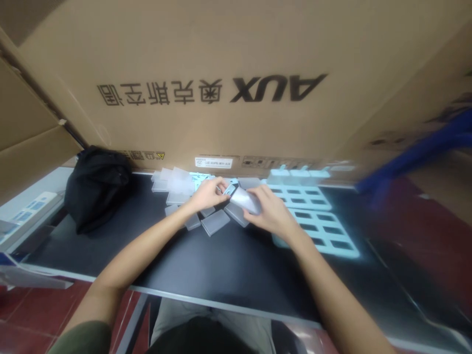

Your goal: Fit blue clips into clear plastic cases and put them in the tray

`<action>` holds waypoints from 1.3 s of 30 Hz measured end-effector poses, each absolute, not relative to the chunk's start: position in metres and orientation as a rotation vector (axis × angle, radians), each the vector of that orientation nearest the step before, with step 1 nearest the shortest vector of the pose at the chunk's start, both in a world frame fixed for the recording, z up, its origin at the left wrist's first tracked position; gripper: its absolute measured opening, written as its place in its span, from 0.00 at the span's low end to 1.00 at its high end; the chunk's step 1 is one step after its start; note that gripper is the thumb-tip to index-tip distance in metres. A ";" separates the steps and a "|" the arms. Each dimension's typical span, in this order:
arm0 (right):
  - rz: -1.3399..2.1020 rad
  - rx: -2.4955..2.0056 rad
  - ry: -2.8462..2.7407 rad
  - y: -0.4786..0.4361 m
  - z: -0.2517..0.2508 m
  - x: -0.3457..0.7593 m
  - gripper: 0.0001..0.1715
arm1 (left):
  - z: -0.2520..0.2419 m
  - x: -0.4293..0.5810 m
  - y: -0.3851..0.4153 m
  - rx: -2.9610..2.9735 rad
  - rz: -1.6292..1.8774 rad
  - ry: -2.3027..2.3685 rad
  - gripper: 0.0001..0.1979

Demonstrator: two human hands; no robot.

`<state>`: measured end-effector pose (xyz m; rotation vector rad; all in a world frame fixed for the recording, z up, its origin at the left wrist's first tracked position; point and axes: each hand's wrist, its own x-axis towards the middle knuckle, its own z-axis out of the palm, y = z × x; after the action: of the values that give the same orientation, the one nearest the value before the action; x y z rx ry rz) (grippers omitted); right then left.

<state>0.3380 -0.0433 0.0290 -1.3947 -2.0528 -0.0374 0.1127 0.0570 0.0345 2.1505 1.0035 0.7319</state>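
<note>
Both hands meet over the middle of the black table. Between the fingers of my left hand (208, 192) is a small light-blue plastic piece (229, 190), held by its edge. My right hand (271, 209) grips a translucent plastic sleeve (246, 200), tilted, its far end close to the blue piece. Whether the two touch I cannot tell. Flat translucent sleeves (216, 222) lie scattered below and left of the hands. Behind my left hand sits a small heap of light-blue pieces (199, 180), partly hidden.
Light-blue trays with rectangular openings (334, 231) lie on the right of the black table (206, 270). A black cloth bundle (96, 187) and a white box (31, 216) are on the left. A big cardboard box (221, 44) walls off the back. A blue bar (416, 155) slants at right.
</note>
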 end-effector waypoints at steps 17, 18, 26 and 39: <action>-0.086 -1.212 -2.002 -0.053 0.028 0.312 0.32 | 0.029 0.098 0.010 1.736 0.859 1.080 0.18; -0.097 -1.214 -1.997 -0.054 0.028 0.309 0.33 | 0.027 0.099 0.009 1.702 0.919 1.122 0.18; -0.137 -1.259 -1.935 -0.059 0.027 0.293 0.33 | 0.021 0.101 -0.008 1.749 1.154 1.116 0.17; -0.034 -1.172 -1.896 -0.064 0.033 0.295 0.32 | 0.004 0.102 -0.021 1.467 1.118 0.826 0.31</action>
<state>0.2945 -0.0636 0.0333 -1.1722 -1.8959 -0.0337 0.1018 -0.0208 0.0040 1.4665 0.8258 1.1175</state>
